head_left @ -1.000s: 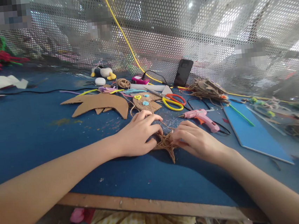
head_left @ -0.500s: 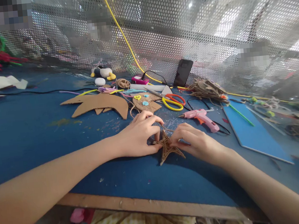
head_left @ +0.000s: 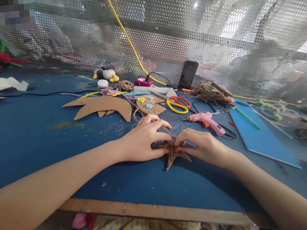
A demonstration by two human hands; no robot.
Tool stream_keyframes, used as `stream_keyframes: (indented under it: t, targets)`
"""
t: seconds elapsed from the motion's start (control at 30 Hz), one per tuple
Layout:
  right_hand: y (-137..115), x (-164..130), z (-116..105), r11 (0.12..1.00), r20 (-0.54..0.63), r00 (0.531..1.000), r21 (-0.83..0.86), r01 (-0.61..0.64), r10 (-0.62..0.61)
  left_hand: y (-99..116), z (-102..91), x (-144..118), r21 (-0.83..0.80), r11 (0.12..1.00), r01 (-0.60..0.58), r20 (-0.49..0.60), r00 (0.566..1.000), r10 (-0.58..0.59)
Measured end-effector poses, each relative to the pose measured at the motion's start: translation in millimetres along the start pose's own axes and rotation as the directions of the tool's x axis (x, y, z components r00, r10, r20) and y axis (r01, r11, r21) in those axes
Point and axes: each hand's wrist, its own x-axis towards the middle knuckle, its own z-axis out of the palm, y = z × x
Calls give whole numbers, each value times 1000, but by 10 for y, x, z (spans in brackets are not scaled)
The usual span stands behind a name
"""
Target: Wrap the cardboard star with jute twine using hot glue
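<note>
A star wound with brown twine (head_left: 171,159) rests on the blue tabletop between my two hands. My left hand (head_left: 149,139) pinches it from the left, thumb and forefinger at its middle, other fingers curled above. From the right, my right hand (head_left: 196,143) grips the star near its centre, fingers closed against it. A thin strand of twine runs from behind the left fingers toward the star; its end is hidden. Just beyond the right hand lies a pink glue gun (head_left: 207,121). Scissors with orange and yellow handles (head_left: 178,104) lie past the hands.
Cut brown cardboard (head_left: 106,104) lies beyond my left arm, beside a twine-covered piece with small coloured shapes (head_left: 148,104). A phone (head_left: 188,74) leans on the perforated metal screen. At right are a blue board (head_left: 262,135) and a twine bundle (head_left: 212,92).
My left thumb and forefinger have shifted slightly right, further onto the star. The right fingers have moved a little over its centre, and the star has shifted slightly right.
</note>
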Motion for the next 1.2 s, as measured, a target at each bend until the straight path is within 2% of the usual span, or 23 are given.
stream_keyframes:
  t: [0.17,0.37,0.6,0.9,1.07,1.2]
  targets:
    - [36,-21,-7,1000,-4,1000,4,-17,17,12,-13,-7,58,998,-35,21,999,34]
    - [-14,-9,-95,997,66,996,31,-66,63,40,-21,-7,117,991,-60,14,998,59]
    - [64,-29,-114,992,91,996,-126,18,-7,37,-16,1,106,993,-55,20,998,53]
    - [118,2,-136,965,126,979,-191,180,-158,23,21,-10,58,997,-46,19,999,45]
    - [91,-1,-109,992,63,997,-122,41,-34,22,30,-9,51,998,-31,13,999,31]
    - [75,6,-94,989,89,992,-111,99,-90,29,25,-3,47,998,-31,17,999,31]
